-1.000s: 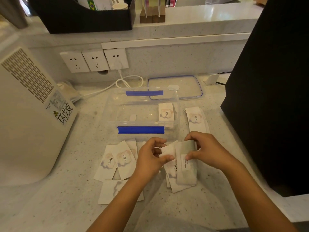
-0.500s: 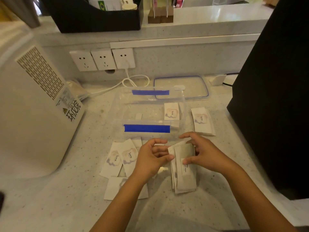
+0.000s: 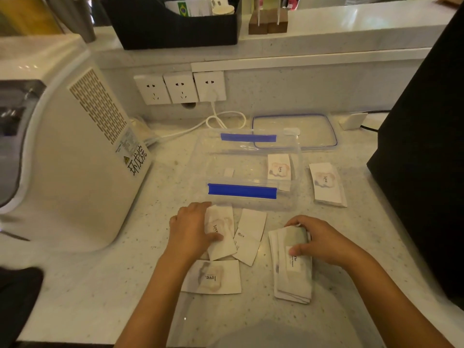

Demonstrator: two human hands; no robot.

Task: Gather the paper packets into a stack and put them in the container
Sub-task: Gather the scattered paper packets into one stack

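A clear plastic container (image 3: 251, 197) with blue clip handles stands open on the counter, one paper packet (image 3: 278, 167) lying inside at its right end. My right hand (image 3: 319, 241) presses down on a stack of packets (image 3: 292, 280) lying on the counter. My left hand (image 3: 192, 229) rests flat on a loose "love." packet (image 3: 223, 237) just in front of the container. More loose packets lie around it: a blank-side one (image 3: 249, 237) and another printed one (image 3: 213, 277) nearer to me. A small pile of packets (image 3: 326, 183) sits to the right of the container.
The container's lid (image 3: 293, 131) lies behind it. A white appliance (image 3: 70, 151) stands at the left, with a white cable (image 3: 221, 119) running from the wall sockets (image 3: 180, 87). A big black object (image 3: 426, 151) blocks the right side. A black organiser (image 3: 173, 23) sits on the raised ledge.
My left hand has left the stack and moved left onto a loose packet. My right hand has lowered the stack flat on the counter. The camera has shifted left.
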